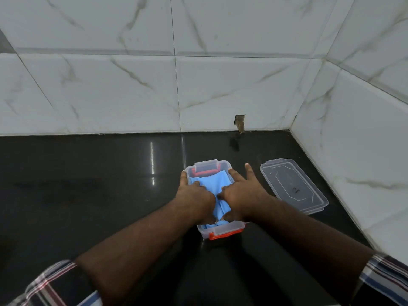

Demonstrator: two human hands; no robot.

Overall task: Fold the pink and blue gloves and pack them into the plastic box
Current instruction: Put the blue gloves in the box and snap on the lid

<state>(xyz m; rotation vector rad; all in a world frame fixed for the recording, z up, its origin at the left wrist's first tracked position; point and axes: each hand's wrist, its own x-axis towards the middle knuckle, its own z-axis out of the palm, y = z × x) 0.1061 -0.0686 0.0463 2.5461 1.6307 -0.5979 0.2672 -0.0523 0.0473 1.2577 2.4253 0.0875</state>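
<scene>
while both hands press flat, grips apart, blue glove [213, 184] lies crumpled inside plastic box [221, 231].

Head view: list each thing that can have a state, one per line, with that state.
Plastic box: open, upright on the dark counter, lid off.
Lid: lying flat on the counter, right of the box, apart from it.
Blue gloves: folded, inside the box, being pressed down.
Left hand: palm down on the gloves.
Right hand: palm down on the gloves, fingers spread.
</scene>
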